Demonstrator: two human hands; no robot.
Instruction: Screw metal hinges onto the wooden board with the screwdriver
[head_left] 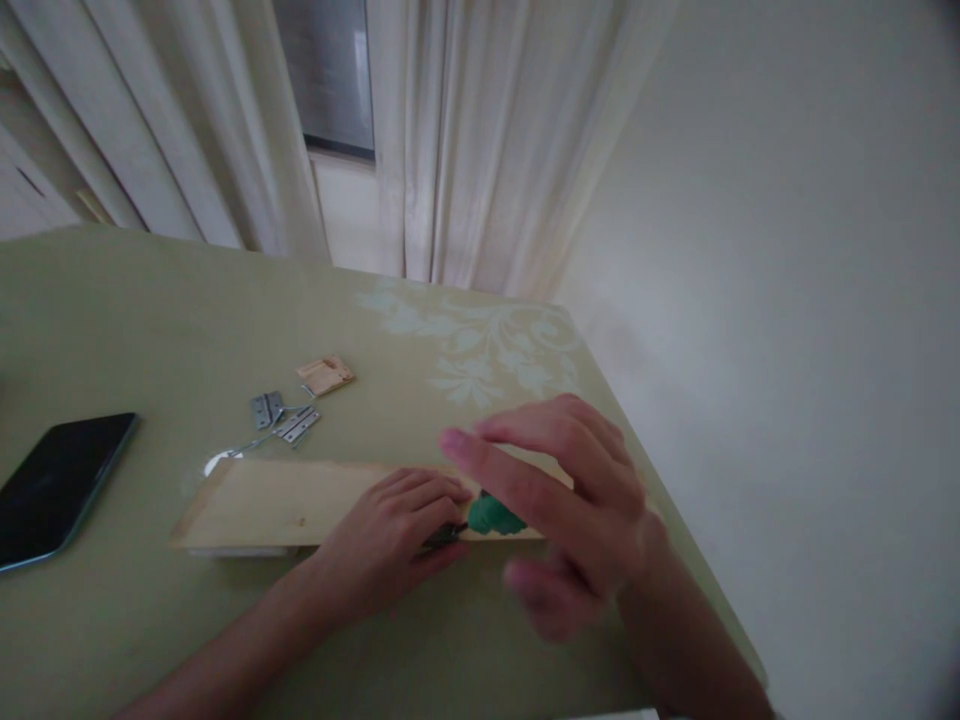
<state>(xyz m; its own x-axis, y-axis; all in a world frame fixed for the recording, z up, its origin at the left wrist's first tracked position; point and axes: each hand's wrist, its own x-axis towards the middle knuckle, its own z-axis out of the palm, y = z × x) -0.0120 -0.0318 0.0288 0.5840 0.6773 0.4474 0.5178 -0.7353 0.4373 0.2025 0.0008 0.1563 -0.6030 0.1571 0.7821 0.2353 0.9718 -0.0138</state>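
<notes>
The left hand (401, 522) pinches a small dark metal piece (444, 536) at the near edge of a long pale wooden board (277, 500); just right sits a rounded green handle (491, 515), seemingly lying left-right, partly hidden by the spread right hand (574, 500).

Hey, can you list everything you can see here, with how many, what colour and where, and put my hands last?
Wooden board: one, pale tan, on the table
Green object: one, green, at the board's right part, partly hidden
Dark piece: one, dark, under the left fingers, mostly hidden
Metal plates: two, silver-grey, behind the board
Small flat piece: one, tan, beyond the plates
Dark-screened device: one, black, table's left
Table: one, green with pale floral pattern, below everything
Curtains: two visible sections, cream, at the back
Window: one, dark, between curtains
Wall: one, pale grey, right
Left hand: one, on the board
Right hand: one, raised, blurred, fingers spread
</notes>
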